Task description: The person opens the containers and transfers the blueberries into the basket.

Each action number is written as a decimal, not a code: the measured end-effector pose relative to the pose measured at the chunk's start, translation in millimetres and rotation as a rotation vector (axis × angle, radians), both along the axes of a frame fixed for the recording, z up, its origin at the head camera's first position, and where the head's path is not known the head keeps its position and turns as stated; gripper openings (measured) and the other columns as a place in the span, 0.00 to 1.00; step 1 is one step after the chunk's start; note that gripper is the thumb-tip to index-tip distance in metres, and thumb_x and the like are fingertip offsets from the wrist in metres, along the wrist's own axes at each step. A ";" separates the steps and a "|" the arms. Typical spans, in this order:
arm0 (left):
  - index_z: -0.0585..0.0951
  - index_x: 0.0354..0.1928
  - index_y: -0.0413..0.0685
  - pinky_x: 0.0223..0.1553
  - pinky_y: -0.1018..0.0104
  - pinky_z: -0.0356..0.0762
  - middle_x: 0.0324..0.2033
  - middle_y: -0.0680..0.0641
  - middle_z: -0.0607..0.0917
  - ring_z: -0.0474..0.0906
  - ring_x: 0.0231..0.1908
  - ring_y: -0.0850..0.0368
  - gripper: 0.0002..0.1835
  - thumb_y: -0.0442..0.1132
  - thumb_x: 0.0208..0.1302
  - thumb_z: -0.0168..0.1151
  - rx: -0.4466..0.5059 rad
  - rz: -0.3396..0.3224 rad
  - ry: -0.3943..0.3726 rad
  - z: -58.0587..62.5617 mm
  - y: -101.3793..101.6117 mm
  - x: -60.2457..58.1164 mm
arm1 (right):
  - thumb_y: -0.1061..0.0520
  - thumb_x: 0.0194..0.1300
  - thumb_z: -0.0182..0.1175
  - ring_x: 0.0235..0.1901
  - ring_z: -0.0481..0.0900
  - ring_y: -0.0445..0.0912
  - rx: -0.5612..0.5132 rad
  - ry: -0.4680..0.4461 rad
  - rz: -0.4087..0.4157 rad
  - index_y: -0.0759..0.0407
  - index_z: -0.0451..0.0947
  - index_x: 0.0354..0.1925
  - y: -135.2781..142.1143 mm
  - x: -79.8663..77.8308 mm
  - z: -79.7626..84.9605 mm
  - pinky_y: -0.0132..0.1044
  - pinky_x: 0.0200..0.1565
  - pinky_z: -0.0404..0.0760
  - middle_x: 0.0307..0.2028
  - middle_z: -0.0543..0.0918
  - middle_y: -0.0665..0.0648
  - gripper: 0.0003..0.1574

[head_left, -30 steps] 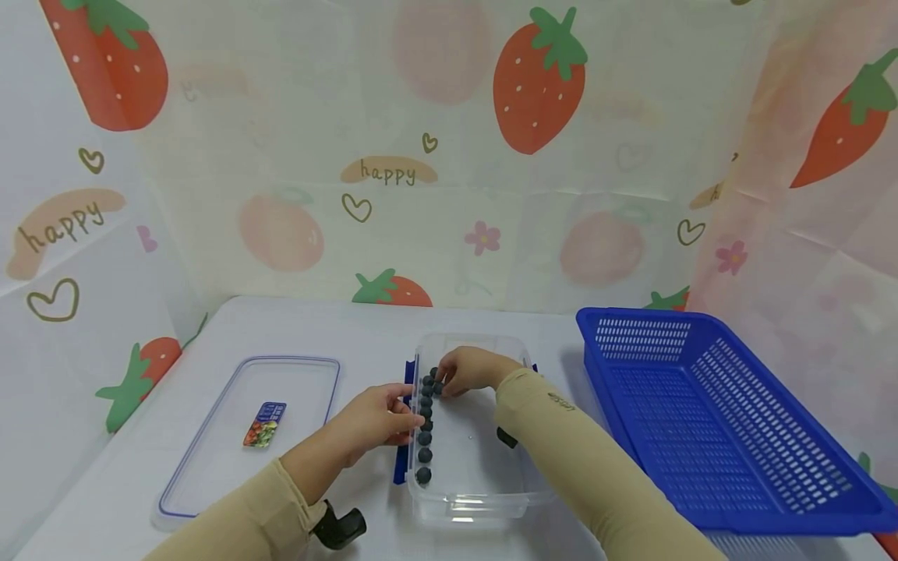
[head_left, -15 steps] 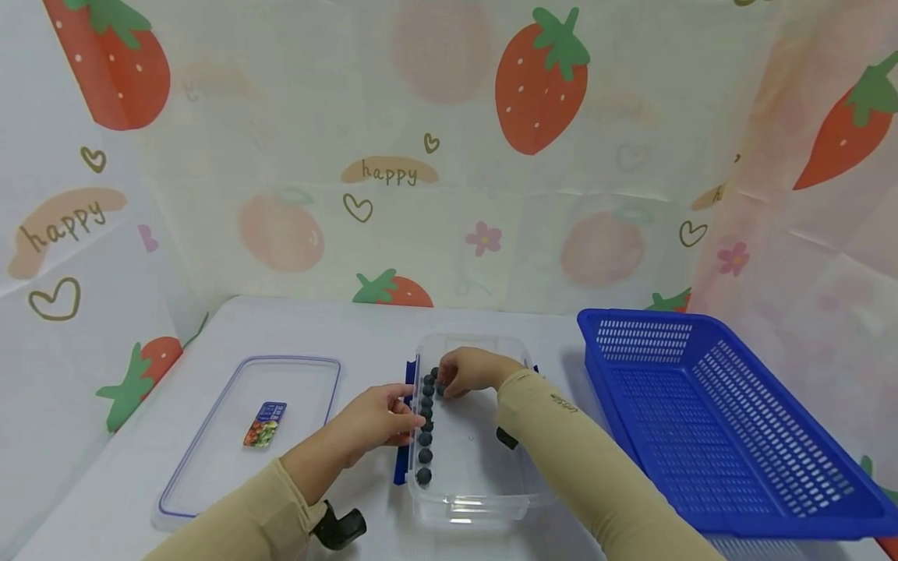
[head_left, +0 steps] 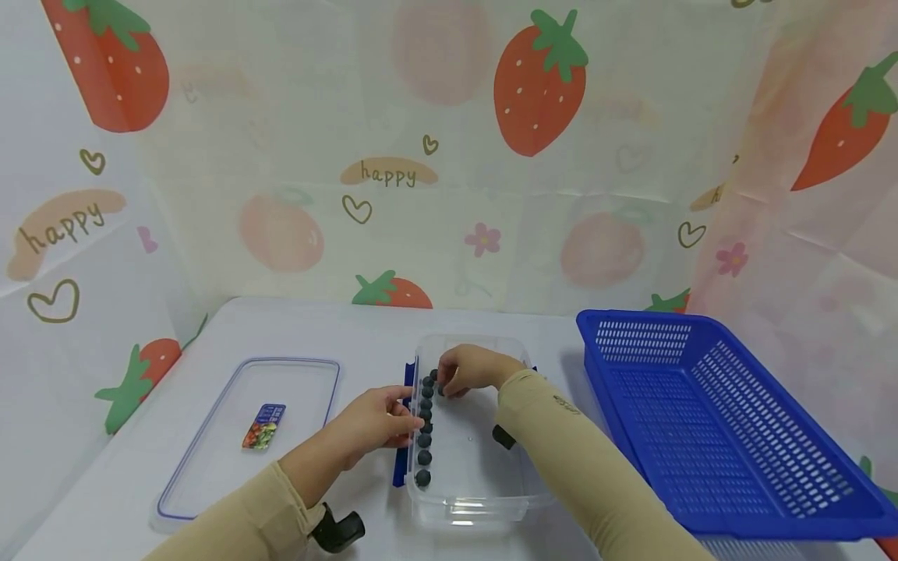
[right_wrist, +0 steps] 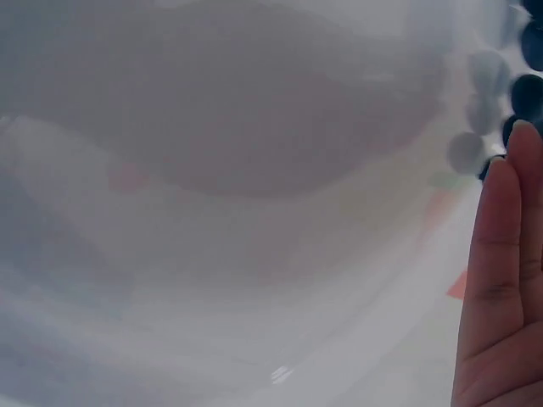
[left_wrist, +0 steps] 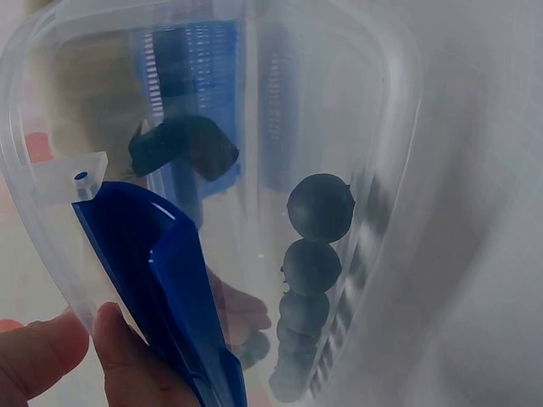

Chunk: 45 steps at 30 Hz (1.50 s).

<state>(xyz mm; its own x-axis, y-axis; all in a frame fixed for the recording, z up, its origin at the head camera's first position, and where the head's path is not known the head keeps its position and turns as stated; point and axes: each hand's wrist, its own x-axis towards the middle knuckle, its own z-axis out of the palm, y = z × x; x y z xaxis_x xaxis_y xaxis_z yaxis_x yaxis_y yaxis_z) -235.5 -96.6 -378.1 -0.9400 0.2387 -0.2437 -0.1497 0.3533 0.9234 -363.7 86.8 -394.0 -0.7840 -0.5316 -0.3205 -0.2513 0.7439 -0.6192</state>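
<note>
We see the left hand [head_left: 373,422] grip the container [head_left: 479,466] by its left edge; the right hand [head_left: 471,369] pinches a dark ball [left_wrist: 255,349] inside.

The handwritten word "happy" can be read 2 times: on an orange patch [head_left: 389,171] in the middle of the far backdrop [head_left: 302,117], and on a larger orange patch [head_left: 66,230] on the left cloth wall [head_left: 35,164]. A 3rd orange patch [head_left: 705,197], at the far right, shows just an "h" before it is cut off. Print on the small blue-topped packet [head_left: 263,426] at left and dark lettering on the right sleeve [head_left: 585,444] are too small to read.
</note>
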 end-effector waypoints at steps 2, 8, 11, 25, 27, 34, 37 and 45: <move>0.61 0.65 0.40 0.36 0.65 0.81 0.30 0.46 0.76 0.76 0.29 0.57 0.35 0.37 0.57 0.64 -0.002 0.003 0.000 -0.2 0.2 0.2 | 0.66 0.54 0.63 0.31 0.79 0.44 -0.039 -0.008 0.002 0.61 0.77 0.33 0.6 0.1 1.8 0.33 0.36 0.81 0.33 0.78 0.54 0.06; 0.62 0.65 0.40 0.35 0.65 0.81 0.30 0.46 0.76 0.76 0.29 0.57 0.34 0.36 0.57 0.63 0.008 0.014 -0.009 -1.5 1.2 -0.4 | 0.66 0.55 0.62 0.32 0.81 0.44 -0.132 -0.013 0.030 0.63 0.77 0.34 1.7 1.2 8.6 0.34 0.37 0.81 0.34 0.78 0.54 0.06; 0.62 0.65 0.41 0.35 0.65 0.81 0.30 0.46 0.76 0.76 0.29 0.57 0.34 0.36 0.57 0.63 0.020 0.017 -0.022 -1.9 1.2 -0.4 | 0.64 0.56 0.63 0.32 0.81 0.45 -0.159 -0.008 0.031 0.64 0.78 0.36 2.4 1.6 15.8 0.34 0.38 0.81 0.35 0.79 0.54 0.08; 0.62 0.65 0.44 0.36 0.63 0.81 0.34 0.43 0.78 0.77 0.31 0.55 0.35 0.37 0.56 0.64 0.078 0.013 -0.066 -3.5 -1.9 -1.9 | 0.64 0.57 0.62 0.40 0.81 0.55 -0.266 0.012 0.033 0.59 0.77 0.34 22.3 -2.4 64.8 0.38 0.41 0.81 0.35 0.80 0.58 0.06; 0.62 0.64 0.43 0.35 0.63 0.81 0.34 0.43 0.78 0.77 0.31 0.55 0.34 0.36 0.57 0.64 0.088 0.014 -0.070 -3.6 -1.7 -2.0 | 0.64 0.57 0.62 0.39 0.81 0.54 -0.261 0.032 0.038 0.59 0.77 0.35 28.9 -0.9 74.5 0.38 0.41 0.81 0.36 0.80 0.58 0.06; 0.62 0.64 0.44 0.35 0.64 0.81 0.35 0.41 0.78 0.77 0.30 0.54 0.34 0.37 0.56 0.64 0.087 0.012 -0.058 -4.6 -2.1 -2.1 | 0.65 0.57 0.61 0.39 0.81 0.51 -0.227 0.073 0.055 0.60 0.76 0.36 56.0 3.8 102.5 0.40 0.42 0.81 0.36 0.80 0.58 0.06; 0.62 0.64 0.43 0.35 0.64 0.81 0.35 0.41 0.78 0.77 0.30 0.54 0.34 0.37 0.56 0.64 0.082 0.010 -0.053 -4.7 -2.7 -1.6 | 0.65 0.57 0.61 0.40 0.81 0.53 -0.208 0.070 0.073 0.61 0.76 0.36 69.4 4.5 110.4 0.40 0.42 0.80 0.37 0.79 0.58 0.06; 0.62 0.64 0.44 0.35 0.64 0.81 0.33 0.43 0.78 0.77 0.30 0.54 0.34 0.37 0.56 0.64 0.065 0.011 -0.046 -4.8 -2.5 -0.4 | 0.64 0.58 0.61 0.38 0.81 0.51 -0.213 0.109 0.007 0.64 0.74 0.38 120.8 6.5 125.2 0.43 0.44 0.80 0.39 0.78 0.63 0.09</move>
<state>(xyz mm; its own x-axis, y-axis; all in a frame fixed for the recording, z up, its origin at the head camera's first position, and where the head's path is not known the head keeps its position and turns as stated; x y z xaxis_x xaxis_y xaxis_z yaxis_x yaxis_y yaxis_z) -235.8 -99.2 -382.9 -0.9308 0.2448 -0.2713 -0.1965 0.2906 0.9364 -357.2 207.7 -268.8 -0.8042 -0.5833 -0.1138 -0.3299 0.5974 -0.7310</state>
